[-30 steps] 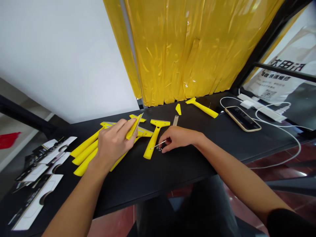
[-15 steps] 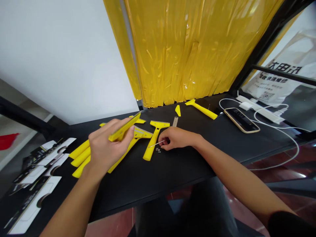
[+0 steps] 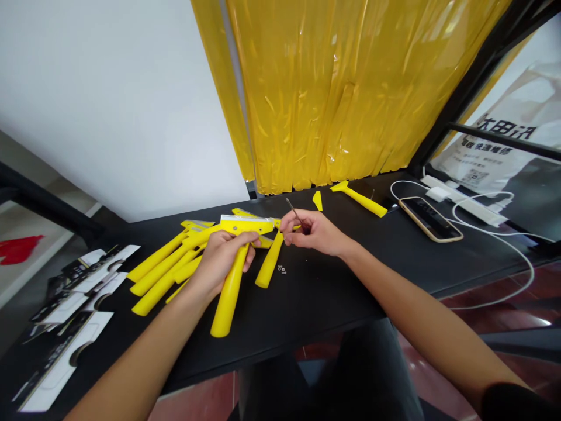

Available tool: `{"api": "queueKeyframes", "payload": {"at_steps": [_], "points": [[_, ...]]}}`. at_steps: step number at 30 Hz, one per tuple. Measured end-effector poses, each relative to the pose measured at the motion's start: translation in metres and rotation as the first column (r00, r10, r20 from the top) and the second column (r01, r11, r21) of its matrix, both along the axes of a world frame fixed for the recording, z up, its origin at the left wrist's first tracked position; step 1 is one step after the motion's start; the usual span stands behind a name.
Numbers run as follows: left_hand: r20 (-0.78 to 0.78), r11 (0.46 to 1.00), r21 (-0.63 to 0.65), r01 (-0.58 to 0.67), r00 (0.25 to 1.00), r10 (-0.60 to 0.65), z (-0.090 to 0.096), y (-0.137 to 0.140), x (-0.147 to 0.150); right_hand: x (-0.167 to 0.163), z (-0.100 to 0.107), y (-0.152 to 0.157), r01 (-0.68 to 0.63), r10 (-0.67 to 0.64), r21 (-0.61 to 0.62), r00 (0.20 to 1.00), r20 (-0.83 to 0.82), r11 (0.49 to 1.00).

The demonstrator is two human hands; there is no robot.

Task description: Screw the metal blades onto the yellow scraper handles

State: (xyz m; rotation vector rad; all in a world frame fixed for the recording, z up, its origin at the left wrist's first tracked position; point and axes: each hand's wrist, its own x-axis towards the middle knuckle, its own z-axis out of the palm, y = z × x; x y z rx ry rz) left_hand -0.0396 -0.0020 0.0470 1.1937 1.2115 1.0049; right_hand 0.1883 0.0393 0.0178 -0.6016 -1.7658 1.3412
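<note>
Gripping scraper (image 3: 228, 292): left hand (image 3: 221, 260), curled | right hand (image 3: 313, 231): pinching rod (image 3: 293, 209) | scraper pile (image 3: 158, 262) crowding left; phone (image 3: 428, 217) right

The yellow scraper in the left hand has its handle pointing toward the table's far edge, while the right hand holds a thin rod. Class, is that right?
The direction is wrong: the head view shows the yellow scraper in the left hand with its handle pointing toward the near edge of the table. The right hand does hold a thin rod.
</note>
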Motion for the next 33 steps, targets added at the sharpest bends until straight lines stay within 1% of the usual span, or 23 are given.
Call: {"api": "queueKeyframes", "payload": {"at_steps": [3, 5, 7, 10, 14, 18, 22, 27, 30, 33], "points": [[-0.005, 1.0, -0.014, 0.004, 1.0, -0.004, -0.002, -0.002, 0.005, -0.006, 0.0, -0.002, 0.094, -0.095, -0.026, 0.995, -0.014, 0.995], [-0.019, 1.0, 0.002, 0.002, 1.0, -0.002, -0.002, -0.004, 0.007, -0.009, 0.0, -0.003, 0.167, -0.167, -0.029, 0.986, -0.009, 0.986], [-0.043, 0.999, 0.035, -0.005, 0.999, 0.007, -0.003, -0.005, 0.008, -0.011, -0.001, -0.004, 0.232, -0.232, 0.006, 0.973, 0.012, 0.973], [-0.075, 0.997, 0.071, -0.002, 0.997, 0.008, -0.007, -0.004, 0.008, -0.014, -0.004, -0.005, 0.294, -0.3, 0.105, 0.952, 0.056, 0.95], [-0.103, 0.995, 0.095, 0.02, 0.995, -0.01, -0.014, -0.003, 0.008, -0.019, -0.008, -0.008, 0.293, -0.315, 0.186, 0.943, 0.104, 0.938], [-0.142, 0.992, 0.125, 0.035, 0.99, -0.018, -0.019, -0.002, 0.008, -0.023, -0.011, -0.009, 0.31, -0.336, 0.196, 0.935, 0.112, 0.93], [-0.158, 0.99, 0.132, 0.043, 0.987, -0.022, -0.021, -0.003, 0.008, -0.023, -0.011, -0.009, 0.308, -0.335, 0.202, 0.935, 0.115, 0.93], [-0.114, 0.991, 0.119, 0.054, 0.993, -0.04, -0.019, -0.005, 0.011, -0.022, -0.012, -0.008, 0.253, -0.295, 0.31, 0.95, 0.097, 0.917], [-0.089, 0.994, 0.095, 0.056, 0.995, -0.047, -0.017, -0.006, 0.012, -0.023, -0.014, -0.006, 0.251, -0.289, 0.301, 0.953, 0.089, 0.92], [-0.089, 0.996, 0.076, 0.041, 0.995, -0.034, -0.015, -0.006, 0.013, -0.023, -0.015, -0.005, 0.261, -0.303, 0.281, 0.946, 0.118, 0.924]]}}
